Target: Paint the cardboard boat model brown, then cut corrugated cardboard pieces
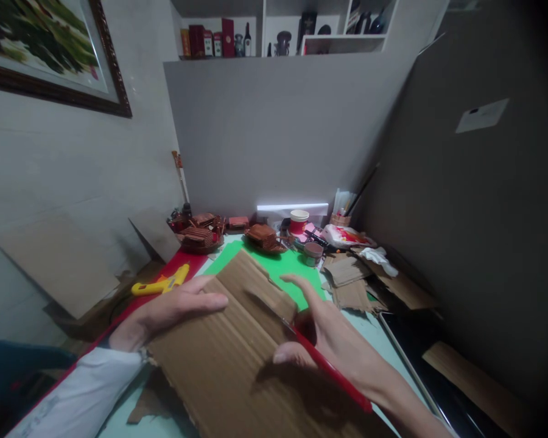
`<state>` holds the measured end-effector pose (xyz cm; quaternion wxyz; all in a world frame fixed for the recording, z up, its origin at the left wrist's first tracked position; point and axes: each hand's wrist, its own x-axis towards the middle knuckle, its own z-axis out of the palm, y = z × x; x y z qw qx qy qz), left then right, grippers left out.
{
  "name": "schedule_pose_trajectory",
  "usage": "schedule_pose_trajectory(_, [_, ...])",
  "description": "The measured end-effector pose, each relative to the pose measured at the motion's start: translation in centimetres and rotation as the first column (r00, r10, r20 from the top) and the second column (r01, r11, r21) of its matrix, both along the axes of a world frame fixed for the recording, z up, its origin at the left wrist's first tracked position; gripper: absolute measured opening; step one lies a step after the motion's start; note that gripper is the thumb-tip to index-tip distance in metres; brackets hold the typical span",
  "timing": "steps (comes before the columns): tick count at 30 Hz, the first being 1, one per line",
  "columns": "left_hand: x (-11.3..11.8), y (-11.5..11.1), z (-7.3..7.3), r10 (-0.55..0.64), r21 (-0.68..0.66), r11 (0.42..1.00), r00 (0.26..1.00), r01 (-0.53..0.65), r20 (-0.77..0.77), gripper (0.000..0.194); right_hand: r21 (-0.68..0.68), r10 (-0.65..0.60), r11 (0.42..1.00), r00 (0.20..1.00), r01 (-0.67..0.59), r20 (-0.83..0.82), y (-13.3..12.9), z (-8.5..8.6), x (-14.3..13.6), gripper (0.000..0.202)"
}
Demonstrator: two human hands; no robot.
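Observation:
A brown corrugated cardboard sheet slants up in front of me over the table. My left hand grips its left edge, with the thumb lying on the upper face. In my right hand is a red-handled knife, held between thumb and index finger. Its thin metal blade points up and left across the cardboard face; whether the tip touches it, I cannot tell. The other fingers of my right hand are partly hidden. Left of the sheet lies a yellow glue gun.
Behind the sheet is green paper with brown model boats. A red-and-white cup, a paint jar and a paint-stained tray stand farther right. Cardboard scraps and a black panel lie to the right.

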<state>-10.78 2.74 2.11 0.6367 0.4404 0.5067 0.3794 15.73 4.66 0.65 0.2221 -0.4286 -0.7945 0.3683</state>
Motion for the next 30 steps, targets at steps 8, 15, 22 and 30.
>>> schedule_pose_trajectory(8, [-0.3,0.0,-0.4,0.016,-0.002,1.0,1.0,-0.016,0.026,0.063,0.074,0.029,0.997,0.995,-0.036,0.093,0.4,-0.2,-0.6,0.092])
schedule_pose_trajectory(15, [-1.4,0.3,-0.5,-0.061,-0.018,0.998,0.997,0.062,0.05,0.062,0.092,0.105,0.989,0.984,-0.119,0.142,0.2,-0.1,-1.1,0.08])
schedule_pose_trajectory(22, [-1.6,0.5,-0.4,-0.107,0.046,0.993,0.993,0.105,0.045,0.073,0.091,0.073,0.992,0.983,-0.089,0.166,-0.3,0.1,-1.0,0.085])
schedule_pose_trajectory(30, [-0.8,-0.2,-0.8,-0.178,0.074,0.982,0.98,0.172,0.089,0.063,0.124,0.088,0.986,0.98,-0.111,0.177,-1.1,1.7,-1.6,0.095])
